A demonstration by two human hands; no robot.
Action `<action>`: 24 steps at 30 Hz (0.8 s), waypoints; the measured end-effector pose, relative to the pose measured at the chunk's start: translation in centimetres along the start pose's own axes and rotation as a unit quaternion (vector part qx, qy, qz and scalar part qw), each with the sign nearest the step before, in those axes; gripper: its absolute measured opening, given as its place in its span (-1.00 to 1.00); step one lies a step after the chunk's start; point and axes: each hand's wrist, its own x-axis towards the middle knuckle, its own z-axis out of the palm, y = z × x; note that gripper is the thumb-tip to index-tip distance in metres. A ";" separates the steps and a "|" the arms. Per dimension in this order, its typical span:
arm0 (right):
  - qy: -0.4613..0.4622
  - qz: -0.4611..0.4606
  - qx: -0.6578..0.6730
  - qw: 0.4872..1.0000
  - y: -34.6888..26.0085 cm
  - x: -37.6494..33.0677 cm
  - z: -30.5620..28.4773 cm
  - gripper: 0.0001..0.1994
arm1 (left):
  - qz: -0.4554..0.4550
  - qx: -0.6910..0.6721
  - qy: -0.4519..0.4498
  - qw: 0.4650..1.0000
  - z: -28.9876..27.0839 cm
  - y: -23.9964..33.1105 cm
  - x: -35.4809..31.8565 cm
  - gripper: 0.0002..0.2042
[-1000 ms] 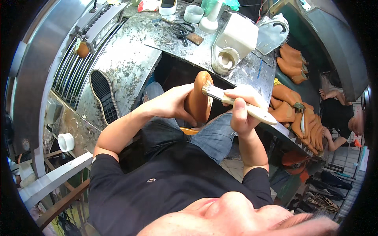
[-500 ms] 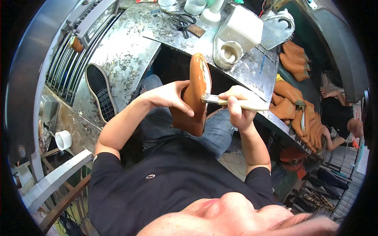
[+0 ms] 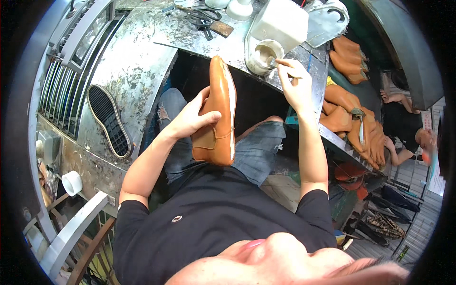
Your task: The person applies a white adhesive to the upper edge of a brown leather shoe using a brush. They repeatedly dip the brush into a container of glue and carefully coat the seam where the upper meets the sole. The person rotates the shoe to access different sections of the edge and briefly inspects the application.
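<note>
Holding a tan leather shoe (image 3: 221, 102), toe away from the body, above the lap: left grip (image 3: 195, 118) closed round its side. Right grip (image 3: 297, 85) pinches a flat brush (image 3: 272, 62), its bristle end at the mouth of a white pot (image 3: 253, 62) on the metal surface (image 3: 137, 59). Black treaded outsole (image 3: 109, 121) lies well left of the shoe.

On your bench (image 3: 130, 54), black-handled scissors (image 3: 203, 21) lie beside a small brown block (image 3: 222, 29), with slatted metal bars (image 3: 59, 107) to your left and a co-worker (image 3: 400, 118) at your far right.
</note>
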 end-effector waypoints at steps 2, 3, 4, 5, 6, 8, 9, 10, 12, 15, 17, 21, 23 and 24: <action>0.017 -0.016 -0.003 1.000 0.0 -0.4 -0.3 -0.82 | -0.003 0.028 -0.001 1.000 0.0 0.7 0.1 0.16; 0.027 -0.024 -0.004 0.999 0.2 -0.5 -0.4 -0.83 | -0.003 0.036 -0.005 0.999 0.0 0.9 0.2 0.14; 0.039 -0.012 0.017 0.999 0.5 -0.7 -0.5 -0.83 | -0.002 0.043 -0.010 0.999 -0.1 1.2 0.3 0.13; 0.051 -0.001 0.038 0.998 0.9 -0.9 -0.4 -0.83 | -0.011 0.057 -0.013 0.998 -0.2 1.4 0.3 0.10; 0.062 0.010 0.058 0.996 1.3 -1.2 -0.5 -0.84 | -0.012 0.064 -0.016 0.998 -0.3 1.5 0.3 0.09; 0.068 0.085 0.104 0.989 1.1 -1.5 -0.7 -0.79 | -0.014 0.078 -0.020 0.997 -0.3 1.4 0.4 0.09; 0.067 0.137 0.154 0.976 0.5 -1.5 -1.1 -0.78 | 0.018 0.111 0.010 0.994 -0.1 1.2 0.5 0.01; 0.065 0.188 0.202 0.959 -0.3 -1.6 -1.4 -0.76 | 0.016 0.120 0.008 0.993 -0.2 1.2 0.3 0.01; 0.069 0.223 0.351 0.907 -1.6 -1.9 -2.1 -0.73 | 0.014 0.139 -0.001 0.990 0.2 1.7 0.2 0.01; 0.055 0.199 0.432 0.878 -5.6 -1.8 -1.8 -0.74 | 0.013 0.165 -0.011 0.986 0.8 3.2 0.1 0.03; -0.003 0.154 0.362 0.919 -8.3 -1.4 -1.5 -0.73 | 0.012 0.179 -0.019 0.984 1.1 3.8 0.0 0.04; -0.023 0.112 0.343 0.932 -9.5 -1.6 -0.9 -0.71 | -0.001 0.194 -0.027 0.981 1.4 4.5 -0.1 0.04; -0.034 0.117 0.330 0.936 -9.8 -1.2 -1.5 -0.69 | -0.001 0.196 -0.030 0.980 1.5 4.7 -0.2 0.04; -0.018 0.115 0.316 0.942 -10.2 -0.6 -1.5 -0.68 | 0.000 0.196 -0.030 0.980 1.5 4.8 -0.2 0.04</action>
